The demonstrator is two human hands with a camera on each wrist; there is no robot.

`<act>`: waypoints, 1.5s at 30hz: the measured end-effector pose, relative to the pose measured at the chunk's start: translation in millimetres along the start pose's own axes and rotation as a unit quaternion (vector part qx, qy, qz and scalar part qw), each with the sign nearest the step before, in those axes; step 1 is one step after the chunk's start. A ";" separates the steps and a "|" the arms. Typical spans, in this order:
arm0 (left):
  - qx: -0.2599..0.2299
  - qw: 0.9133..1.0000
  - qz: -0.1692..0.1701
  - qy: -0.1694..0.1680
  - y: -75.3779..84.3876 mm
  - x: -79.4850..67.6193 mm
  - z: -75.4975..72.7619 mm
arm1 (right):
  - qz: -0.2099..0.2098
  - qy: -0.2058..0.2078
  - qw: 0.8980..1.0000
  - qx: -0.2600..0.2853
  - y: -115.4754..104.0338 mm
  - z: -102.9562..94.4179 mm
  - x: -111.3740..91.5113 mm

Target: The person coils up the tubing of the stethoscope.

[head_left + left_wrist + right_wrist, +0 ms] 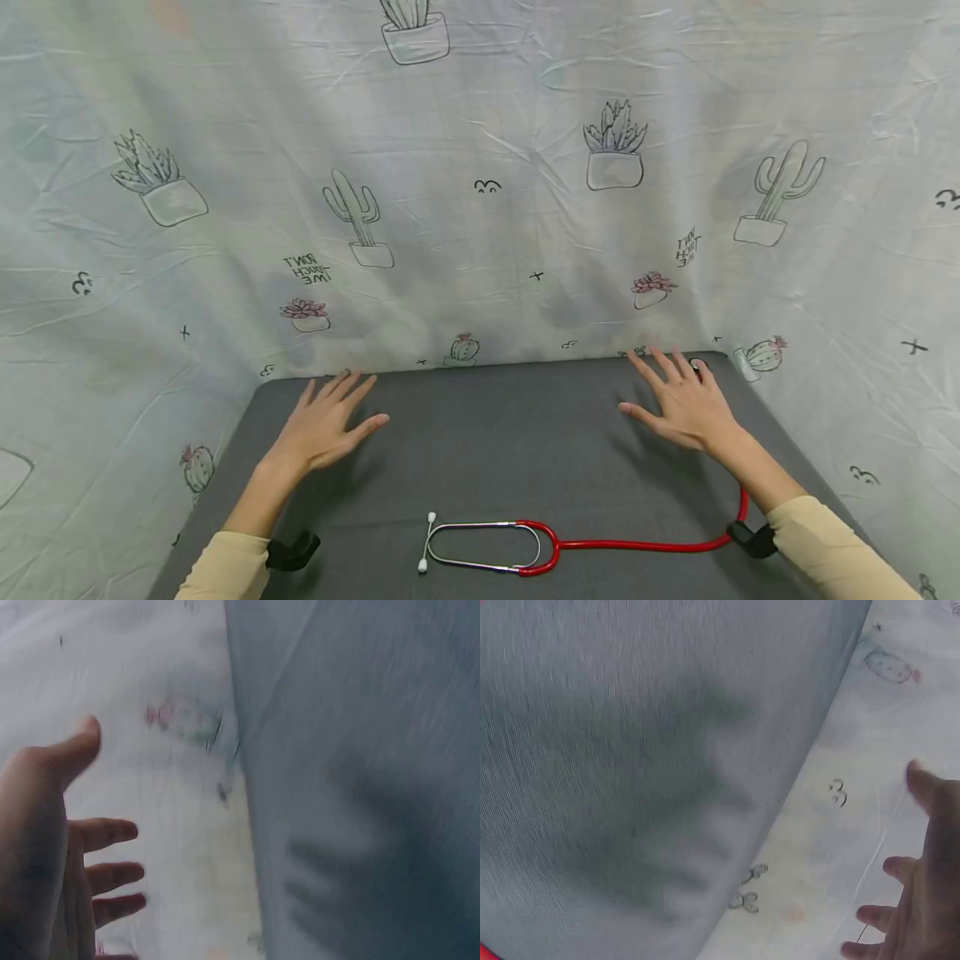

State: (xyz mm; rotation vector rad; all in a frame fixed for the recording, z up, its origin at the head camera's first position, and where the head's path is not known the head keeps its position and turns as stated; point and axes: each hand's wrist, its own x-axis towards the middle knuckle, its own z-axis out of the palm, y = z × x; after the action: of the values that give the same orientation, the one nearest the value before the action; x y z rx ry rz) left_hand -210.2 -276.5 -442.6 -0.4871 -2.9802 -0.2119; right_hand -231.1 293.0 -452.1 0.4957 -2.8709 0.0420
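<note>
Two hands, left hand and right hand, spread released fingers above one grey table. One red stethoscope lies lower centre to right, partly behind the right forearm; one printed sheet fills the upper frame.

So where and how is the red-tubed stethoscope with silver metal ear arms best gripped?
Probably on the straight red tube just right of its fork, pinched from above by the nearer bare right hand: it lies flat on the grey tabletop, slim and uncovered.
</note>
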 end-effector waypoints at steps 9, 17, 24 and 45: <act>-0.110 0.978 0.166 -0.068 59.7 -42.7 36.7 | -0.016 0.005 0.998 0.060 -53.4 6.6 -56.3; -0.110 0.959 0.248 -0.076 92.1 -81.4 62.9 | 0.004 -0.098 0.985 0.145 -86.8 21.2 -108.6; -0.140 0.961 0.226 -0.071 94.4 -89.3 75.4 | -0.009 -0.151 0.968 0.202 -82.1 27.0 -143.2; -0.152 0.946 0.281 0.047 92.3 -104.6 90.3 | -0.172 0.100 0.952 0.235 -42.2 37.5 -180.0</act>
State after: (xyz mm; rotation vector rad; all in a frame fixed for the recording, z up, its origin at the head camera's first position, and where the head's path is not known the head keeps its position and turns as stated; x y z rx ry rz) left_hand -90.0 -208.0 -534.5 -1.2866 -2.5828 -0.6142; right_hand -60.2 309.7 -530.1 1.0071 -2.5247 0.6845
